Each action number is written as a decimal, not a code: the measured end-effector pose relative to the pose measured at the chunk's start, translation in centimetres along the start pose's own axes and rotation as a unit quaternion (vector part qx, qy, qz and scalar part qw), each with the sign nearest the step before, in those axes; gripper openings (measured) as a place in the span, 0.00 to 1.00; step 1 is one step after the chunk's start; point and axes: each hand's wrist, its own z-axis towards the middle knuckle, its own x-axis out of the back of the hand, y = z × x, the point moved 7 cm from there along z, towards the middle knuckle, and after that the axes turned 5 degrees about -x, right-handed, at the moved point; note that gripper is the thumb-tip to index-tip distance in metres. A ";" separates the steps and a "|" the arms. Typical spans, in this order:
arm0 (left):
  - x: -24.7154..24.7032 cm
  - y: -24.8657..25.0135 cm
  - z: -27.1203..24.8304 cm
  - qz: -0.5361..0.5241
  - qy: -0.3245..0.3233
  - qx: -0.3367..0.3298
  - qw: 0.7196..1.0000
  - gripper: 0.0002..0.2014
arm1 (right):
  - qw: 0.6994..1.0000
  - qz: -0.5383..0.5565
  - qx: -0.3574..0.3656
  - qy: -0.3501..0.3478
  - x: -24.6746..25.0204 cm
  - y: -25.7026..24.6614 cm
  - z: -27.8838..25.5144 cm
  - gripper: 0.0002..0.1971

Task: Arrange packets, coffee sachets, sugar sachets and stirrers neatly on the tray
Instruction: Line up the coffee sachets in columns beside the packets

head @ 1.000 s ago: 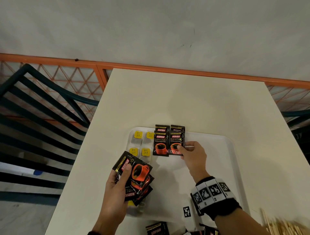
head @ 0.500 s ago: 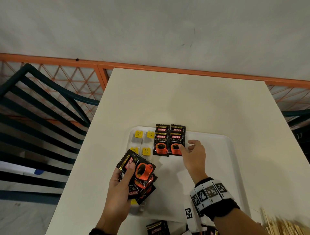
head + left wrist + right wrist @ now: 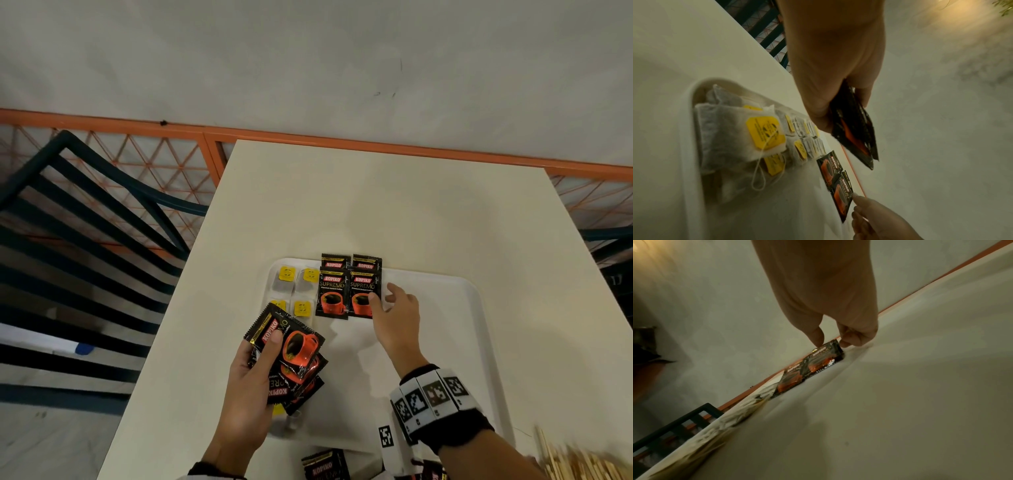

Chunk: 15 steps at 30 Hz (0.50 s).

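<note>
A white tray (image 3: 445, 308) lies on the cream table. Tea bags (image 3: 294, 287) with yellow tags fill its far left corner. Beside them lie black and orange coffee sachets (image 3: 332, 294) in two overlapping rows. My right hand (image 3: 383, 294) rests at the right sachet (image 3: 363, 291), thumb touching its lower right edge, fingers loosely spread. In the right wrist view the thumb tip (image 3: 818, 342) touches that sachet (image 3: 824, 356). My left hand (image 3: 270, 356) grips a fanned stack of coffee sachets (image 3: 298, 353) over the tray's left edge. The left wrist view shows that stack (image 3: 855, 129) above the tea bags (image 3: 735, 134).
Wooden stirrers (image 3: 582, 462) lie blurred at the bottom right, off the tray. Another coffee sachet (image 3: 325, 466) lies on the table near my body. A dark slatted chair (image 3: 85, 240) stands left of the table, and an orange railing (image 3: 342, 137) runs behind it.
My right hand's fingers have loosened and spread from the right sachet's edge; only the thumb still touches it. The left hand with its stack has barely moved.
</note>
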 end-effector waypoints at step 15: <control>-1.1 -0.8 -0.6 0.010 -0.083 0.044 0.996 0.22 | 0.953 0.047 0.070 -0.293 -4.5 -3.0 -7.5 0.05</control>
